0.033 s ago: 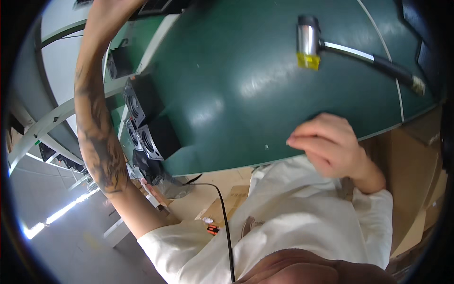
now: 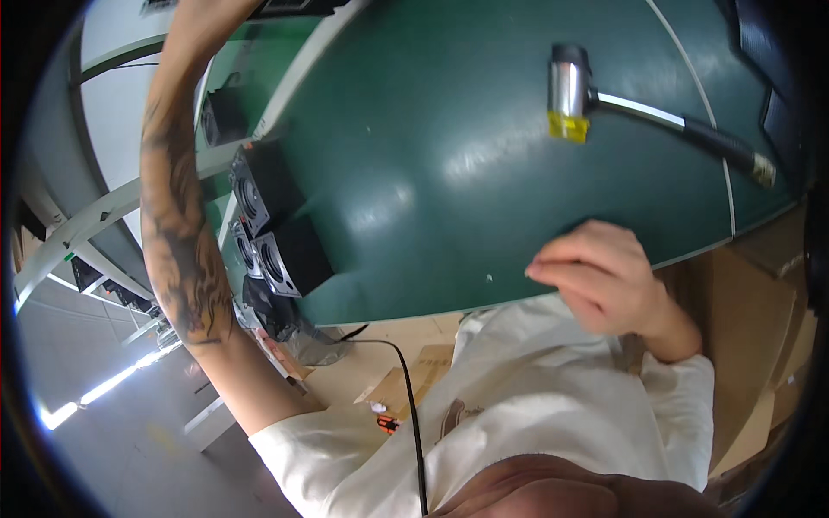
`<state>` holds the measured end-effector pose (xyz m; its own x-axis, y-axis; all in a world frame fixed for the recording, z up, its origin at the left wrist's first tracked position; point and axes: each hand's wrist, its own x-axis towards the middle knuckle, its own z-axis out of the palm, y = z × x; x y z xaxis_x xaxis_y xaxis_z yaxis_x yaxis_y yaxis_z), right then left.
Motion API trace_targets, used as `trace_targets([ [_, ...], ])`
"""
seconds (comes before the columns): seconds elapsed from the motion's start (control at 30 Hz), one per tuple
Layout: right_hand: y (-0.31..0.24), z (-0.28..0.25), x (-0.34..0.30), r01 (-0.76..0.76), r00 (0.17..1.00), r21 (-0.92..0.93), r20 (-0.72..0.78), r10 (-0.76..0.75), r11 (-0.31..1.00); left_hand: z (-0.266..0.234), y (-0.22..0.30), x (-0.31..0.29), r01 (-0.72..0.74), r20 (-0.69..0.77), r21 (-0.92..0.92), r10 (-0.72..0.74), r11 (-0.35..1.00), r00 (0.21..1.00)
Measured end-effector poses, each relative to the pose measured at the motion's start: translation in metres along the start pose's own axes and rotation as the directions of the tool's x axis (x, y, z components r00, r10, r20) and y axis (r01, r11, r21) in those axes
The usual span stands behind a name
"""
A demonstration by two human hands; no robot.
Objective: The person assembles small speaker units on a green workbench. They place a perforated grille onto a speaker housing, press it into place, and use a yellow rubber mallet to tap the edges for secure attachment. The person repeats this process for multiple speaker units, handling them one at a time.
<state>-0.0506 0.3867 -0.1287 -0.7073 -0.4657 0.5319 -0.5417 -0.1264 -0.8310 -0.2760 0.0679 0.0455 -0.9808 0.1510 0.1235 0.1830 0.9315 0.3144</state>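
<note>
My left arm stretches far up the left side, and my left hand (image 2: 211, 12) is cut off by the top edge beside a dark object (image 2: 298, 7); its fingers do not show. Close to the table's near edge is my right hand (image 2: 596, 272), its fingers curled and pressed together, with nothing visible in them. Beyond it on the green tabletop (image 2: 449, 216) lies a hammer (image 2: 568, 86) with a metal head, a black face, a yellow face and a dark grip. Neither hand touches the hammer.
Several black box speakers (image 2: 298, 255) with pale fronts stand at the table's left side. Another dark box (image 2: 223, 116) sits farther back, past a white rail (image 2: 302, 65). A black cable (image 2: 406, 371) hangs before my shirt. Cardboard (image 2: 756, 319) stands at the right.
The whole view has shifted slightly, so the hammer and tabletop appear a little lower. Both hands keep nearly the same pose.
</note>
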Motion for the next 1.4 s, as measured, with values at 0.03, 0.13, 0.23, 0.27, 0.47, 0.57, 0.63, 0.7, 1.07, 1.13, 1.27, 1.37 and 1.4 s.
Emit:
trace_targets([
  [0.03,-0.001,0.001,0.001,-0.003,1.000,0.028,0.028,0.003,1.000,-0.005,-0.009,0.013,-0.041,0.018,0.111,0.040,0.993,0.999],
  [0.13,-0.001,0.000,0.007,-0.042,0.997,0.046,0.061,0.039,0.998,0.012,-0.042,0.068,-0.080,0.044,0.048,0.078,0.996,0.996],
  [0.23,0.000,-0.007,0.013,-0.069,0.996,0.046,0.059,0.066,0.997,0.034,-0.045,0.100,-0.066,0.036,-0.110,0.070,0.992,0.997],
  [0.27,-0.001,-0.006,0.013,-0.076,0.995,0.060,0.064,0.072,0.995,0.038,-0.054,0.106,-0.046,0.017,-0.113,0.048,0.993,0.999],
  [0.47,0.001,-0.015,0.018,-0.149,0.980,0.090,0.147,0.135,0.985,0.028,-0.070,0.134,0.069,0.125,0.095,-0.081,0.993,0.989],
  [0.57,-0.002,-0.014,0.018,-0.171,0.977,0.068,0.142,0.160,0.983,0.016,-0.086,0.137,0.041,0.128,-0.423,0.015,0.905,0.992],
  [0.63,-0.001,-0.008,0.018,-0.178,0.977,0.055,0.131,0.170,0.982,-0.011,-0.135,0.132,0.205,-0.089,-0.447,-0.271,0.871,0.959],
  [0.7,0.000,-0.008,0.017,-0.181,0.976,0.070,0.136,0.170,0.981,-0.061,-0.245,0.093,0.202,-0.227,-0.131,-0.228,0.971,0.947],
  [1.07,-0.003,-0.005,0.010,-0.216,0.976,0.089,0.026,0.214,0.972,-0.055,-0.349,-0.105,0.785,-0.005,0.092,-0.788,0.613,0.616],
  [1.13,0.000,0.000,0.012,-0.228,0.973,-0.045,0.014,0.229,0.973,-0.016,-0.313,-0.031,0.693,0.124,-0.015,-0.686,0.721,0.717],
  [1.27,0.000,-0.004,0.013,-0.192,0.979,0.030,0.079,0.189,0.981,-0.078,-0.327,-0.088,0.612,0.204,-0.098,-0.586,0.785,0.784],
  [1.37,-0.005,0.002,0.012,-0.252,0.967,0.085,-0.002,0.253,0.964,-0.058,-0.198,-0.097,0.218,-0.003,0.119,-0.219,0.969,0.976],
  [1.4,-0.006,0.002,0.012,-0.249,0.968,0.072,-0.017,0.251,0.966,-0.051,-0.156,-0.099,-0.025,0.029,0.201,0.020,0.979,0.999],
])
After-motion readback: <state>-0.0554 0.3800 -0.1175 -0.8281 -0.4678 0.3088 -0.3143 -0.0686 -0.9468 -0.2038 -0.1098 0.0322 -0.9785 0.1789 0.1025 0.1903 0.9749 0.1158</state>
